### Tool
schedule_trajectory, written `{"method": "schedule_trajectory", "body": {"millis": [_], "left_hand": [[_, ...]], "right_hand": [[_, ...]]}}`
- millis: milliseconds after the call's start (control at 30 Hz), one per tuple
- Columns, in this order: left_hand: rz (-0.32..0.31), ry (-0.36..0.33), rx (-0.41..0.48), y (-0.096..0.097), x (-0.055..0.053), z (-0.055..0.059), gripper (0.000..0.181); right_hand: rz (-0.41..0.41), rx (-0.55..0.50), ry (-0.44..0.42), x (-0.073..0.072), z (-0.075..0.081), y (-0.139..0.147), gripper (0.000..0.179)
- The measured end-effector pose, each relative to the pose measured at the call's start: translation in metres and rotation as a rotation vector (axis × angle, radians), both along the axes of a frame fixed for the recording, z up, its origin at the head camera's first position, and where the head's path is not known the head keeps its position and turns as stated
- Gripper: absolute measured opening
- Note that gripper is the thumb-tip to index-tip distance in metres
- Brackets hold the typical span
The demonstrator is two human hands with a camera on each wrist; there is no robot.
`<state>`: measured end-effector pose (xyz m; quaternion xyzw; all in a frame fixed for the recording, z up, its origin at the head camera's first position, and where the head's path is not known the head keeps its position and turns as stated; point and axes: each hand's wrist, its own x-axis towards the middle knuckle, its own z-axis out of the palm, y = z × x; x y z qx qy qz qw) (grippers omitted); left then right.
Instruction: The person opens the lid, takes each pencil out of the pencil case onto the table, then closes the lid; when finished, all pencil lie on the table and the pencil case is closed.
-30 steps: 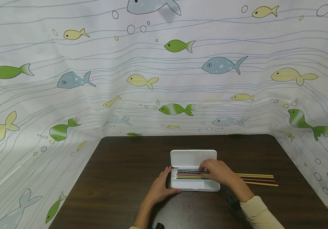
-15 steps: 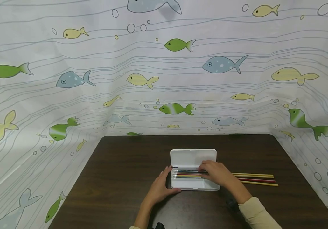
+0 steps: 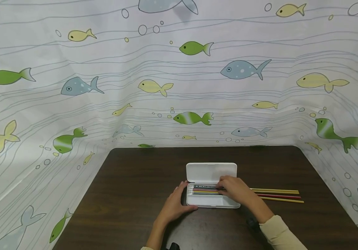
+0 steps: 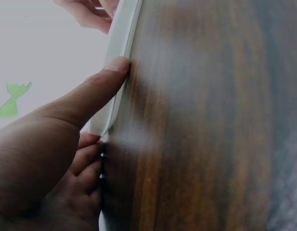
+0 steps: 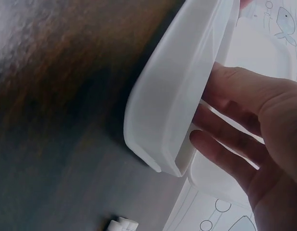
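Observation:
A white pencil case (image 3: 205,205) stands on the table with its lid (image 3: 210,172) raised at the back. Inside lie several pencils (image 3: 205,191), dark, red and yellow, their left ends against the case's left wall. My left hand (image 3: 173,205) grips the left end, thumb on the front wall (image 4: 120,84), fingers round the corner. My right hand (image 3: 235,189) reaches into the case over the right part of the pencils. In the right wrist view, the fingers (image 5: 225,154) dip behind the case wall (image 5: 163,106). Whether they pinch a pencil is hidden.
Several long pencils (image 3: 283,197), yellow and red, lie to the right of the case, partly behind the right forearm. Under everything is a dark brown table (image 3: 135,180). A white curtain with fish (image 3: 179,86) surrounds it on the back and sides. A small white object (image 5: 122,225) shows in the right wrist view.
My right hand has shifted slightly down and left inside the case over the last second. The left hand keeps its place on the case.

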<state>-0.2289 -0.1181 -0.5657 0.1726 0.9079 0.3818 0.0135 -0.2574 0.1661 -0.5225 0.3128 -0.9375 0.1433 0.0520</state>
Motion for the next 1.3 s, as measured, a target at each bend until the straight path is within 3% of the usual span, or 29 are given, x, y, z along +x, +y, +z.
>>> {"method": "schedule_trajectory", "body": {"millis": [667,967,1300], "left_hand": [[-0.011,0.011,0.0,0.0,-0.001,0.0,0.097],[-0.016,0.007,0.0,0.0,-0.001,-0.002,0.097],[-0.006,0.003,-0.003,-0.001,-0.001,-0.002,0.098]], "right_hand": [[0.02,0.04,-0.047,0.004,0.003,-0.001,0.016],[0.131,0.067,0.146,0.002,-0.003,0.0,0.006],[0.063,0.01,0.237,-0.001,-0.01,0.002,0.02]]}}
